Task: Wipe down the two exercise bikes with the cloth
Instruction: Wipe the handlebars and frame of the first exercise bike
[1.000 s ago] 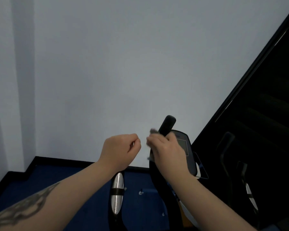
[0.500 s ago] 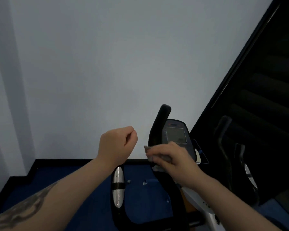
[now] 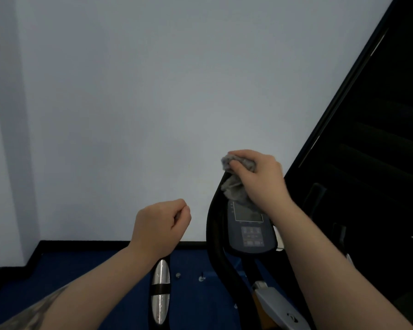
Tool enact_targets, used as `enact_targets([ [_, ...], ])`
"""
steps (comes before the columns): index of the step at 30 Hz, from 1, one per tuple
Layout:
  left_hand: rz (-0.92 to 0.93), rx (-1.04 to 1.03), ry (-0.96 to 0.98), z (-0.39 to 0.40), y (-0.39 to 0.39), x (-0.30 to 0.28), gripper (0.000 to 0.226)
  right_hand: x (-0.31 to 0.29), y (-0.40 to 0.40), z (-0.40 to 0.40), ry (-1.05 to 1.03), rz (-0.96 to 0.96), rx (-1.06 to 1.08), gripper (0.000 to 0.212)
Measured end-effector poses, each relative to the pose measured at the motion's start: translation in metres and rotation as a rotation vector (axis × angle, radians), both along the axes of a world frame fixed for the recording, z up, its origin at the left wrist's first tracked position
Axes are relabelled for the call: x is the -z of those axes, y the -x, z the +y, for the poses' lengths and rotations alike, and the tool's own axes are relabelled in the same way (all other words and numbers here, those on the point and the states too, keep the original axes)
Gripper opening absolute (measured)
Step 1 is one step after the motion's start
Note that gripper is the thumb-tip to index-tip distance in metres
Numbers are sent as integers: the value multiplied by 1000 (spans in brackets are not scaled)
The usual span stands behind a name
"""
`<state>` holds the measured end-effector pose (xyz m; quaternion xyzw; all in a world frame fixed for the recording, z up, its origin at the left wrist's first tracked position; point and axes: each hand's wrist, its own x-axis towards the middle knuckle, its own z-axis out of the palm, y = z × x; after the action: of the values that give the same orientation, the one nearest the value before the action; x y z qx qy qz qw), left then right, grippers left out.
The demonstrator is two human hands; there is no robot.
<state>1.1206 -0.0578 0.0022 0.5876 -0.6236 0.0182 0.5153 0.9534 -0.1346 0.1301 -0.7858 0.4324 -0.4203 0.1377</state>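
Pale wall, blue floor, dark panel at right. Right hand [image 3: 260,177] is gripping the grey cloth [image 3: 234,184], bunched over the top end of the black handlebar [image 3: 216,234] on the near exercise bike, just above its console [image 3: 250,229]. Bar's long axis is running down toward the viewer, directly below the hand. Left hand [image 3: 160,225] is hanging fisted, holding nothing, farther off. Cloth is looking crumpled and fuzzy.

Grey cloth [image 3: 235,184], crumpled, draped over the top of the bike's [image 3: 221,236] black upright handlebar, hanging above the grey console [image 3: 250,232].
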Motion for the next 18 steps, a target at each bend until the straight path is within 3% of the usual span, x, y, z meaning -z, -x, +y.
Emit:
enact_targets([
  [5, 0, 12, 3, 0, -1, -2, 38, 27, 9, 15, 5, -109, -13, 22],
  [18, -11, 7, -6, 1, -1, -3, 39, 12, 4, 2, -26, -128, 46, 18],
])
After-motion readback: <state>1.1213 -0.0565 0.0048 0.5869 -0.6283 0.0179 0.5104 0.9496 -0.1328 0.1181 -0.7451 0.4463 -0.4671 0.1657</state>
